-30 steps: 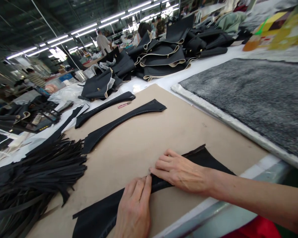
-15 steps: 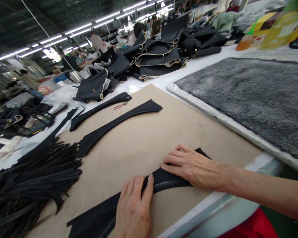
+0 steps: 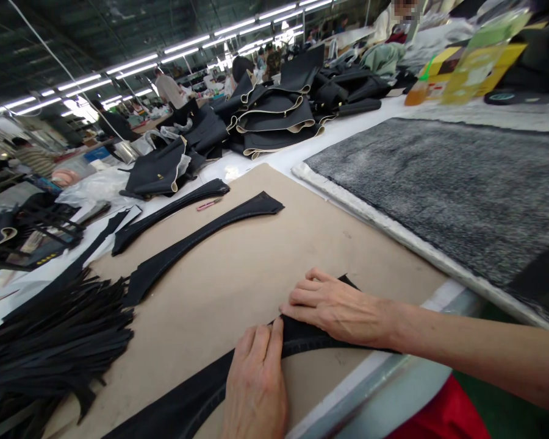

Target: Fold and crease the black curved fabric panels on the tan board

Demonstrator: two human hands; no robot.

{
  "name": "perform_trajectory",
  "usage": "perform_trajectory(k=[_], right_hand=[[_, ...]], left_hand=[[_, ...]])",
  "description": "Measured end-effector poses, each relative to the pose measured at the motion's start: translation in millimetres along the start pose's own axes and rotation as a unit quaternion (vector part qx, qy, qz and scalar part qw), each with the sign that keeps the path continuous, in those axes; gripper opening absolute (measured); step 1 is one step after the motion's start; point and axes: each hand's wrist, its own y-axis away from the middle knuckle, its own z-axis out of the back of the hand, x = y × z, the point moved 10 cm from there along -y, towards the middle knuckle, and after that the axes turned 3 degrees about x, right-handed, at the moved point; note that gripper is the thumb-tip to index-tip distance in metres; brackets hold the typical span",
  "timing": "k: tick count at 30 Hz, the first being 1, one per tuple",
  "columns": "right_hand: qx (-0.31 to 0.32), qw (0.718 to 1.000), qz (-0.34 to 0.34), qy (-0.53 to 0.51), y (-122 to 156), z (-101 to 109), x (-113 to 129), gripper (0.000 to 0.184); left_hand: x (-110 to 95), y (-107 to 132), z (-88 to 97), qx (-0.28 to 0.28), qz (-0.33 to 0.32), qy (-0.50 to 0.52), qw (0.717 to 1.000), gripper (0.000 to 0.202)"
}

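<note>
From the lower left to the lower right of the frame runs a black piece (image 3: 183, 408), and the step in hand appears to be pressing its upper edge flat. Your left hand (image 3: 256, 378), at lower centre, lies over it with the fingers close together; your right hand (image 3: 338, 308), just beside it, has loosely curled fingers. Whether either pinches the edge cannot be told. The next move would seem to call for even fingertip pressure along that edge. Across the tan board (image 3: 238, 286), left to right: black strips (image 3: 50, 347) heaped at lower left, and two curved pieces (image 3: 194, 236) left of centre with a pink tool (image 3: 209, 205) between them. Beyond the board's right side lies a grey fuzzy sheet (image 3: 439, 171). Behind, ceiling lights (image 3: 132, 64) slant across the upper left, folded black goods (image 3: 274, 116) fill the upper centre, and a bottle (image 3: 473, 76) of yellow liquid stands at upper right.
</note>
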Motion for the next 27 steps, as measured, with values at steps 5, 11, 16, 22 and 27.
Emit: perform_trajectory(k=[5, 11, 16, 22, 27], right_hand=[[-0.033, 0.999, -0.008, 0.016, 17.2, 10.4, -18.1, 0.022], [-0.029, 0.999, -0.01, 0.02, 34.2, 10.7, -24.2, 0.028], [-0.023, 0.999, -0.035, 0.02, 41.1, 9.9, -27.9, 0.03], [-0.046, 0.998, -0.053, 0.008, 47.0, 14.7, -37.6, 0.033], [-0.056, 0.996, -0.063, -0.003, 49.6, 22.1, -43.0, 0.031]], left_hand=[[0.1, -0.8, -5.0, 0.015, -0.018, -0.014, 1.0, 0.055], [2.8, -7.3, -8.3, 0.044, 0.039, -0.039, 0.998, 0.058], [-1.7, -13.9, -7.1, 0.068, 0.039, -0.077, 0.994, 0.061], [-11.2, -23.5, -1.1, 0.024, -0.017, -0.051, 0.998, 0.05], [-16.1, -31.1, -0.6, 0.01, -0.026, -0.018, 0.999, 0.042]])
